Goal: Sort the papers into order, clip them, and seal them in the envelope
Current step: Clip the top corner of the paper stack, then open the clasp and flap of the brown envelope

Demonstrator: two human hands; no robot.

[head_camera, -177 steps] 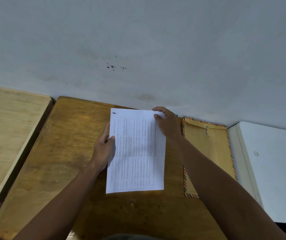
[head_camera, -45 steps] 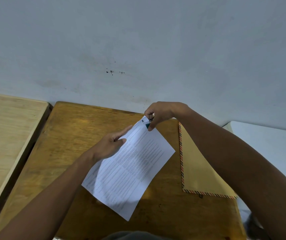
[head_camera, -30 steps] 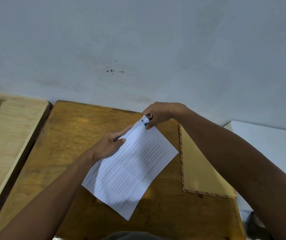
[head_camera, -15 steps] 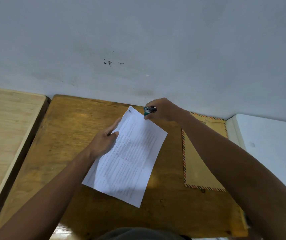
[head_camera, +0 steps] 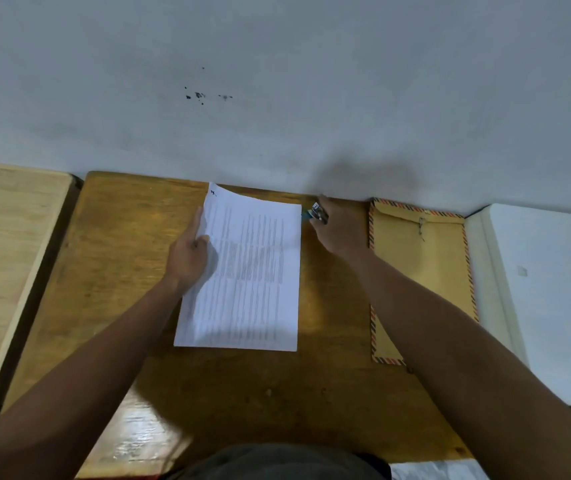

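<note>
Right hand (head_camera: 337, 226) half hides a small stapler (head_camera: 317, 213).

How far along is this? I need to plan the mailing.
The papers lie stacked, the left hand holding their edge. The right hand holds the stapler beside their far corner; whether they are fastened is unclear. The envelope lies unfilled beside them.

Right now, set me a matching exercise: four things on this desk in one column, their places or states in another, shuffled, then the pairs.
Things:
1. papers
2. stapler
3. envelope
4. left hand

Places:
A. lying flat near the desk's right edge, under the right forearm
B. gripping the papers' left edge
C. in the middle of the desk
D. held in the right hand, beside the papers' top right corner

Pairs: 1-C, 2-D, 3-A, 4-B
</note>
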